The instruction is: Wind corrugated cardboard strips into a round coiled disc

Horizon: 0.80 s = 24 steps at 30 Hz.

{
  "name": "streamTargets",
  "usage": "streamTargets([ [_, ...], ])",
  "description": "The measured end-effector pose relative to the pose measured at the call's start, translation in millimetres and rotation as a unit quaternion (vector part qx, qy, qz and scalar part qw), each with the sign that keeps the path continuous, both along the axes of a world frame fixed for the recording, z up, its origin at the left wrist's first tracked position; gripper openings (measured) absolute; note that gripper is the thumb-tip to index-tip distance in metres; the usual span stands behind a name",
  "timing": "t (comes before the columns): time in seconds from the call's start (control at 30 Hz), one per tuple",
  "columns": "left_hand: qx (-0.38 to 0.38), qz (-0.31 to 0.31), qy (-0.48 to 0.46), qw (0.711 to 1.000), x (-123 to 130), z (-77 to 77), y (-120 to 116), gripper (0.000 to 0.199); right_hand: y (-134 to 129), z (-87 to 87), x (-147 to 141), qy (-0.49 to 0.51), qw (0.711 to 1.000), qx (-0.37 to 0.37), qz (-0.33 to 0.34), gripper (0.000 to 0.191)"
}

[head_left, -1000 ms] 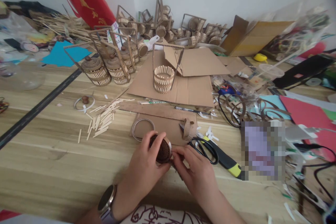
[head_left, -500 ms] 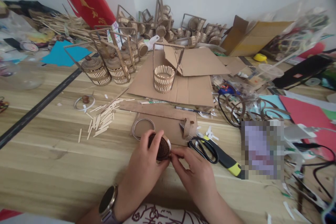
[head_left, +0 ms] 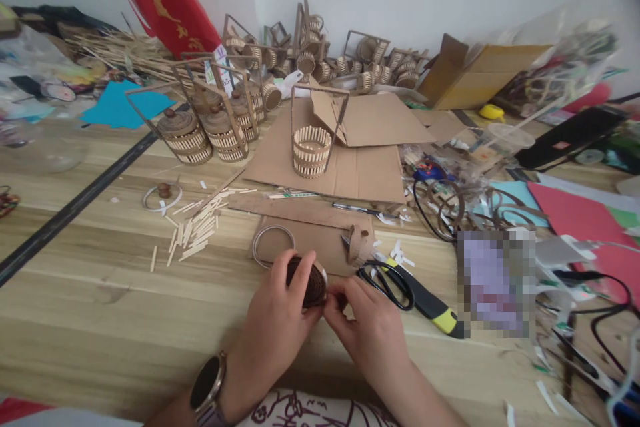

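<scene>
My left hand (head_left: pixel 283 307), with a watch on its wrist, is closed round a dark brown coiled cardboard disc (head_left: pixel 315 285) with a pale patch on its edge. Against the disc's right edge, the thumb and forefinger of my right hand (head_left: pixel 370 317) are pinched together; whatever is between them is too small to make out. Just beyond my left hand lies a pale ring (head_left: pixel 257 247) of coiled strip. Black-handled scissors (head_left: pixel 387 283) rest to the right of my right hand, their blades running under or through a small brown cardboard ring (head_left: pixel 360 245).
A black and yellow cutter (head_left: pixel 430 303) lies beside the scissors. Short wooden sticks (head_left: pixel 197 233) are scattered at left. A small stick basket (head_left: pixel 312 150) with a tall handle stands on cardboard (head_left: pixel 370 173). Lidded baskets (head_left: pixel 183 137) stand back left; a cardboard box (head_left: pixel 485 73) sits back right.
My right fingers have curled in more at the disc's edge. The disc and my left hand have shifted very slightly to the right; the view has moved a little.
</scene>
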<state>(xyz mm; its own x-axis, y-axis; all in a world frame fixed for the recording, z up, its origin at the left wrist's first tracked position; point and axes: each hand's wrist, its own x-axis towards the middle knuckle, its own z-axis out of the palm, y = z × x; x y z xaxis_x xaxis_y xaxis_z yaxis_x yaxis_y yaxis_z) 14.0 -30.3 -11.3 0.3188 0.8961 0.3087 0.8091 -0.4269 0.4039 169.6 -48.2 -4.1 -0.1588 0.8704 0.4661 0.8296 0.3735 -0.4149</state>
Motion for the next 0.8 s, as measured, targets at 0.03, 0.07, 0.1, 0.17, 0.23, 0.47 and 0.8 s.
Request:
streamTargets([
  [0.03,0.0,0.001,-0.004,1.0,0.0,-0.1,-0.1,0.066,0.1,0.2,0.2,0.002,1.0,-0.002,0.001,0.018],
  [0.07,-0.001,0.001,-0.008,1.0,0.0,-0.2,-0.2,0.067,0.2,0.4,0.4,0.004,1.0,-0.003,0.003,0.018],
  [0.1,-0.001,0.001,-0.01,1.0,0.0,-0.3,-0.2,0.067,0.2,0.5,0.6,0.006,1.0,-0.003,0.005,0.018],
  [0.17,-0.001,0.001,-0.011,1.0,0.0,-0.5,0.0,0.067,0.1,0.5,1.0,0.013,1.0,-0.003,0.01,0.019],
  [0.23,-0.002,0.005,-0.01,1.0,-0.3,-0.6,0.3,0.068,-0.5,0.1,1.3,0.022,1.0,-0.002,0.013,0.019],
  [0.47,-0.002,0.014,-0.004,1.0,-1.6,-0.8,1.4,0.069,-1.8,-1.6,0.8,0.036,0.999,0.009,0.025,0.019],
  [0.8,-0.018,0.01,0.019,1.0,1.1,2.4,0.9,0.068,1.5,-1.4,-2.2,-0.031,0.999,0.036,-0.009,0.021],
])
